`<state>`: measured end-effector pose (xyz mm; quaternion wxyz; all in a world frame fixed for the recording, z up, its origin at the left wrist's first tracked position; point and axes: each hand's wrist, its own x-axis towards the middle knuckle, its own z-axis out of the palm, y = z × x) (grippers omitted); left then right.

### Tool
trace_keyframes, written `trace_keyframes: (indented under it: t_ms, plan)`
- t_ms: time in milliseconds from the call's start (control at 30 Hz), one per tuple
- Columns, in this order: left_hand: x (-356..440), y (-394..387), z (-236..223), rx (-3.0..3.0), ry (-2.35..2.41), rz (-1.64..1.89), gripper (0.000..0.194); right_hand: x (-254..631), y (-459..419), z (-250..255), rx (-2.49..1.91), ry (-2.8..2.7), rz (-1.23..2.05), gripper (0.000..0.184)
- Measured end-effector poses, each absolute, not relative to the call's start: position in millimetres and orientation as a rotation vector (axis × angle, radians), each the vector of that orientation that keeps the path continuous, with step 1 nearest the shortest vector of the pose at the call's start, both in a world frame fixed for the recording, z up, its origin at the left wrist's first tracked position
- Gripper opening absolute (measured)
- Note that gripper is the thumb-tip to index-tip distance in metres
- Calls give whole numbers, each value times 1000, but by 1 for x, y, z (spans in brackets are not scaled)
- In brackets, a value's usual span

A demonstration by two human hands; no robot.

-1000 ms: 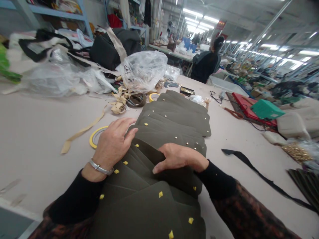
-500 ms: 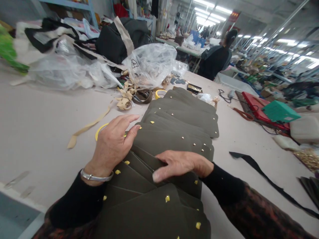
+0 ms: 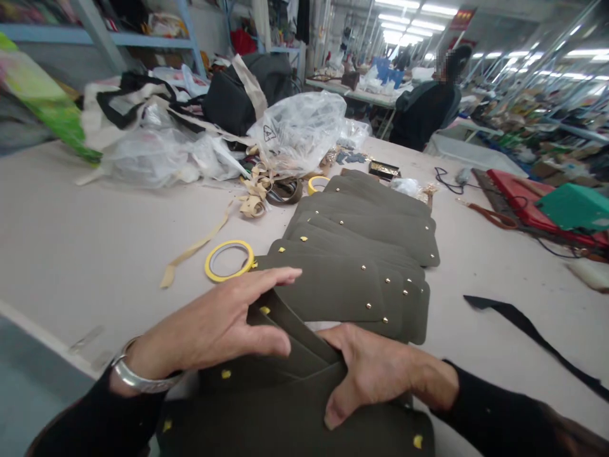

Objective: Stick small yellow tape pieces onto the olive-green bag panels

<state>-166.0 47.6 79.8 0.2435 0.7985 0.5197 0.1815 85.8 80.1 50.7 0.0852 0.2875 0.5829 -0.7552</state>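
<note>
Dark olive flat panels (image 3: 290,412) lie bunched right in front of me, with bits of yellow tape stuck on them. My right hand (image 3: 371,368) grips the edges of several panels, its thumb on top and its fingers tucked beneath. Over the left side of these panels is my left hand (image 3: 214,324), palm inward, fingers stretched and thumb apart, holding nothing. Farther off, a fanned row of similar olive panels (image 3: 328,279) carries small shiny metal studs and a few yellow tape bits. A yellow tape roll (image 3: 210,261) rests just beyond my left hand.
Plastic bags (image 3: 304,133) and a black bag (image 3: 242,95) crowd the back left. Tan strips (image 3: 197,247) and a second yellow tape roll (image 3: 311,185) lie nearby. To the right are a black strip (image 3: 528,339) and a green box (image 3: 575,206). A person (image 3: 425,111) sits beyond the table.
Both hands have come nearer to me, and the gripped panels with them. A gap now shows between them and the far row. My left hand has uncovered the tape roll.
</note>
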Motion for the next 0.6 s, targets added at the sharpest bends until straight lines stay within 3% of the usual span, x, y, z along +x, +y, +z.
trace_keyframes:
  t_ms: [100, 200, 300, 467, 533, 600]
  plan:
    - [-171, 35, 109, 2348, 1359, 432, 92, 101, 86, 98, 908, 2027, -2048, 43]
    - [-163, 29, 134, 2549, 1327, 501, 97, 118, 78, 140, 1043, 2412, -1513, 28]
    - [-152, 17, 132, 2680, 1376, 681, 100, 135, 58, 152, 1160, 2661, -998, 31]
    - [-148, -39, 47, 2361, 1527, 779, 130, 161, 33, 134, 1234, 2672, -695, 41]
    - [-145, -68, 4, 2152, 1650, 828, 127, 167, 30, 133, 1225, 2603, -729, 33]
    - [-137, -92, -28, 2012, 1733, 912, 110, 170, 27, 136, 1181, 2563, -757, 26]
